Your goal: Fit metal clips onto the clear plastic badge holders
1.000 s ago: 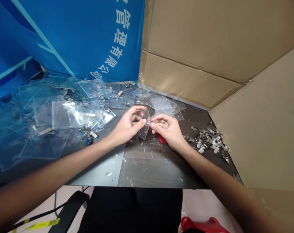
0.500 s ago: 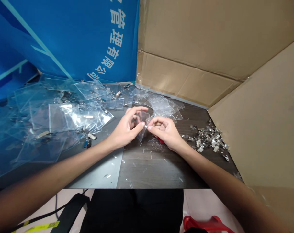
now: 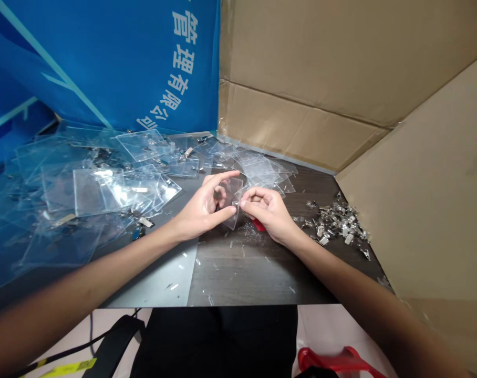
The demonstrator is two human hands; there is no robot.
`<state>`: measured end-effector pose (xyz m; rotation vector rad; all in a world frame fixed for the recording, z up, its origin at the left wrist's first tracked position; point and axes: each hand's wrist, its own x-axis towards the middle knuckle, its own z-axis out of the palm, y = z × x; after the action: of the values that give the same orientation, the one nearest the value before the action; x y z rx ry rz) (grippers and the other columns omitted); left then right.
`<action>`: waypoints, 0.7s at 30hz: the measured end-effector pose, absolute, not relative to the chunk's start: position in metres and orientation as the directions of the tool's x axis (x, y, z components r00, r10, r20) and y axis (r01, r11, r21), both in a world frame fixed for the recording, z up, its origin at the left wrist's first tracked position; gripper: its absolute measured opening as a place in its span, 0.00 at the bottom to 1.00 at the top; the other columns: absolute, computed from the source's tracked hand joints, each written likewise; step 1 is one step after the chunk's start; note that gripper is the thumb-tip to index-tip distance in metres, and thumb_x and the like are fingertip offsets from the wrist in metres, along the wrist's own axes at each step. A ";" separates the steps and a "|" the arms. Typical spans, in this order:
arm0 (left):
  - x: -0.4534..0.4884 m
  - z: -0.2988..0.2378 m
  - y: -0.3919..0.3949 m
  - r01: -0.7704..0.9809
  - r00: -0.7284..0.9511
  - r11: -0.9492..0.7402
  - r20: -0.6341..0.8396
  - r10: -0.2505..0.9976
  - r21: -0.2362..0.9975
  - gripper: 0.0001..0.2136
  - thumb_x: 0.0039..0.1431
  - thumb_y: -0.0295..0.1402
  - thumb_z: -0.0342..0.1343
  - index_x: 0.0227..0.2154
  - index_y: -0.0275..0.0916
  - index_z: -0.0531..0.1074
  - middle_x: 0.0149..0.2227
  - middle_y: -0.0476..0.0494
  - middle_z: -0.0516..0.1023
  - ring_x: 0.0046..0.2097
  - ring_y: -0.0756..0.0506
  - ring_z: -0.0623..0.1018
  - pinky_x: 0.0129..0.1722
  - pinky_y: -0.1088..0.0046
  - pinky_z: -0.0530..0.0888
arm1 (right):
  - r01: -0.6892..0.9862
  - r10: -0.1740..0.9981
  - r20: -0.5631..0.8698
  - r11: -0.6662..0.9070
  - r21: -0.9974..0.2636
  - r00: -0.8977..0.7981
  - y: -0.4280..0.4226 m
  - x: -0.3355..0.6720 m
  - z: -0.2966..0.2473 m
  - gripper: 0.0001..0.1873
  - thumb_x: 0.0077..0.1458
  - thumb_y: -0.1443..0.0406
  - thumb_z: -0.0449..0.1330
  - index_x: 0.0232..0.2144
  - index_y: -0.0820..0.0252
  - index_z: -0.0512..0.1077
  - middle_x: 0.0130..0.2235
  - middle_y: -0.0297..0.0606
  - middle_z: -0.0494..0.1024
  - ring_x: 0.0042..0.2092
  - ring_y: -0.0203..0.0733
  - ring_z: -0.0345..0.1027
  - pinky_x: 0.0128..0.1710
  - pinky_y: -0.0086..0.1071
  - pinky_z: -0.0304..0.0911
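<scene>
My left hand [image 3: 207,207] holds a clear plastic badge holder [image 3: 232,218] by its edge, thumb in front and fingers behind. My right hand [image 3: 268,210] pinches at the holder's edge, close to my left thumb. Something small lies between its thumb and index finger, too covered to make out. Beneath my right hand a red object [image 3: 258,224] shows in part on the table. Small clear plastic bits [image 3: 248,231] are scattered around it.
Finished-looking clear holders with metal clips [image 3: 99,194] pile up at left. Plain clear holders [image 3: 258,168] lie behind my hands. Metal clips [image 3: 341,223] are heaped at right. A blue banner [image 3: 104,63] and cardboard walls [image 3: 293,115] enclose the dark table [image 3: 238,283].
The view has shifted slightly. My left thumb has straightened along the badge holder's edge, and the holder has turned a little. My right hand keeps its pinch there.
</scene>
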<state>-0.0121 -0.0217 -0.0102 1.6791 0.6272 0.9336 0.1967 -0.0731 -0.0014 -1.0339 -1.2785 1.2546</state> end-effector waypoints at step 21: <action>-0.013 0.009 -0.037 0.184 0.531 -0.567 0.404 0.745 0.803 0.18 0.73 0.37 0.60 0.62 0.52 0.68 0.78 0.37 0.51 0.79 0.25 0.57 0.49 0.59 0.85 | -0.274 0.994 -0.019 -0.049 -0.961 -0.111 -0.075 0.191 0.002 0.21 0.47 0.55 0.81 0.27 0.57 0.75 0.22 0.25 0.69 0.25 0.30 0.56 0.28 0.30 0.52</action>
<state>-0.0133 -0.0371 0.0091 2.0501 0.7510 0.9949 0.1909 -0.0753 0.0018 -0.9706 -1.0579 1.4318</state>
